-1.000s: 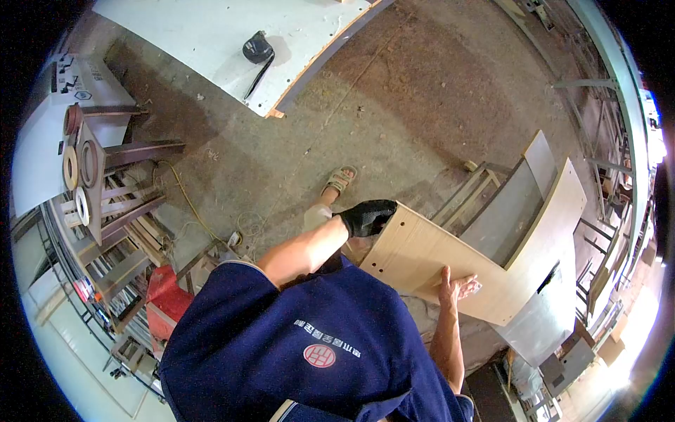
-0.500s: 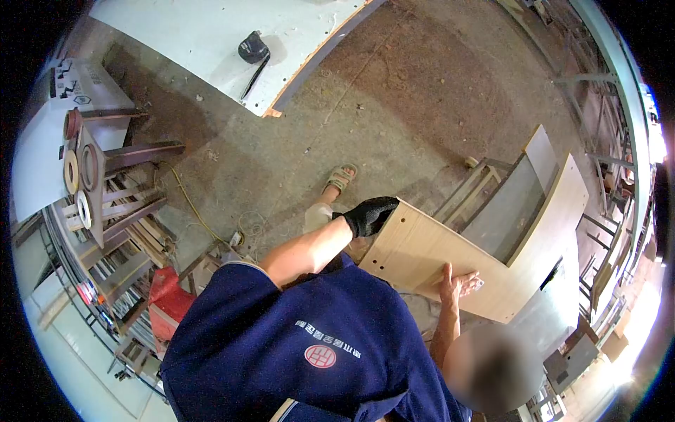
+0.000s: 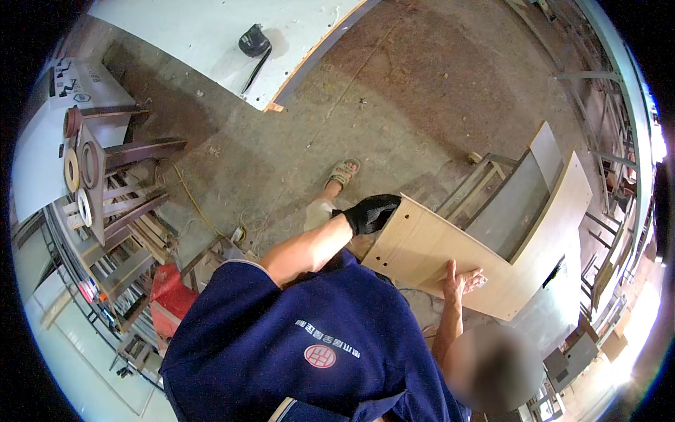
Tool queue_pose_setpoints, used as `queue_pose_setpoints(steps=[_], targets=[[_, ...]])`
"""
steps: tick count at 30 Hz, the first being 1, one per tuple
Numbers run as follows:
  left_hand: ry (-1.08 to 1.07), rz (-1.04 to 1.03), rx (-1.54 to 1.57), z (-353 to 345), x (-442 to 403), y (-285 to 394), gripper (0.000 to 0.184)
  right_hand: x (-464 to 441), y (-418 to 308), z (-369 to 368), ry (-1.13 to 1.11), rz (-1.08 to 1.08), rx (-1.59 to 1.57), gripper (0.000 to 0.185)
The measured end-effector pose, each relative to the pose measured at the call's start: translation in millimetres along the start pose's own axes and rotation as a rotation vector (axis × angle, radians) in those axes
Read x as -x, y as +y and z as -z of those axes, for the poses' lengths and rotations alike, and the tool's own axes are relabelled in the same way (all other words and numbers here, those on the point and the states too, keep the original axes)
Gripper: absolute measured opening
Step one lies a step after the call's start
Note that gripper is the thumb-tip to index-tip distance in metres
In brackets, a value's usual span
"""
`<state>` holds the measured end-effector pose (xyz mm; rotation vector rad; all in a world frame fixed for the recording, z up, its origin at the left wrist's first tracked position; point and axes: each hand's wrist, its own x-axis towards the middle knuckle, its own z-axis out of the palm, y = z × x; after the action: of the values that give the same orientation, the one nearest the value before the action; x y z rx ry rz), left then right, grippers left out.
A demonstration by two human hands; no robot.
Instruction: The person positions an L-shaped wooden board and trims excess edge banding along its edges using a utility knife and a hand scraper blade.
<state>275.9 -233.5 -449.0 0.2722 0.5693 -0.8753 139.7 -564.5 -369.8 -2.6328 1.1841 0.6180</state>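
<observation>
A pale wood-grain panel (image 3: 429, 243) is held tilted in front of my body, with small dark holes near its left end and a rectangular notch in its upper side. My left hand (image 3: 374, 214), in a black glove, is closed around the panel's left edge, its fingertips partly hidden behind the board. Against the panel's lower face lies my bare right hand (image 3: 462, 280), thumb pointing up and fingers stretched to the right. Something whitish shows at its fingertips, too small to name. The panel's right part extends over a grey surface (image 3: 541, 313).
A white table (image 3: 190, 35) bears a black tape measure (image 3: 252, 42). Rolls of edge banding (image 3: 72, 171) hang on a rack at left, near a red object (image 3: 171, 295). A yellow cable (image 3: 188, 193) crosses the floor. A wooden frame (image 3: 470, 186) stands behind the panel.
The panel and both hands have shifted very slightly to the right in the view. Both hands keep the same contact with the panel.
</observation>
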Motion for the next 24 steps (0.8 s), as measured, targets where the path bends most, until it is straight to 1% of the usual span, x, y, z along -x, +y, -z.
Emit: queue_pose_setpoints(steps=[3,5,7,9,10,11,12,13,15,17,18,19,21,24], targets=[[-0.040,-0.025,-0.028,5,-2,7,0.017,5,-5,8,-0.023,-0.004,-0.012,0.126],[0.038,-0.154,-0.216,4,4,10,0.029,5,-8,7,-0.036,0.004,-0.019,0.125],[0.069,-0.267,-0.419,-9,3,15,0.045,1,-1,2,-0.019,-0.010,-0.025,0.125],[0.126,-0.463,-1.174,-25,12,23,0.060,4,1,2,-0.029,-0.017,-0.054,0.127],[0.122,-0.530,-1.249,-20,10,16,0.063,5,3,1,-0.027,-0.019,-0.061,0.128],[0.121,-0.602,-1.316,-14,10,6,0.066,0,11,-13,-0.019,-0.056,-0.116,0.135],[0.145,-0.632,-1.263,-28,14,1,0.065,5,1,-3,-0.050,-0.070,-0.158,0.139],[0.174,-0.657,-1.212,-41,18,-3,0.064,6,-4,-2,-0.029,-0.080,-0.159,0.140],[0.281,-0.780,-1.203,-27,6,-19,0.059,9,-8,0,-0.027,-0.052,-0.194,0.141],[0.358,-0.761,-1.274,-32,4,-17,0.053,8,-5,-9,-0.004,-0.052,-0.204,0.141],[0.357,-0.705,-1.128,-43,8,-18,0.050,9,-7,-7,-0.001,-0.059,-0.207,0.141],[0.355,-0.699,-1.050,-37,5,-22,0.044,11,-9,-5,-0.002,-0.064,-0.209,0.141],[0.510,-0.816,-1.221,-48,3,-28,0.040,11,-10,-7,0.026,-0.051,-0.212,0.140],[0.565,-0.830,-1.252,-68,8,-35,0.046,15,-10,-11,0.068,-0.031,-0.210,0.137]])
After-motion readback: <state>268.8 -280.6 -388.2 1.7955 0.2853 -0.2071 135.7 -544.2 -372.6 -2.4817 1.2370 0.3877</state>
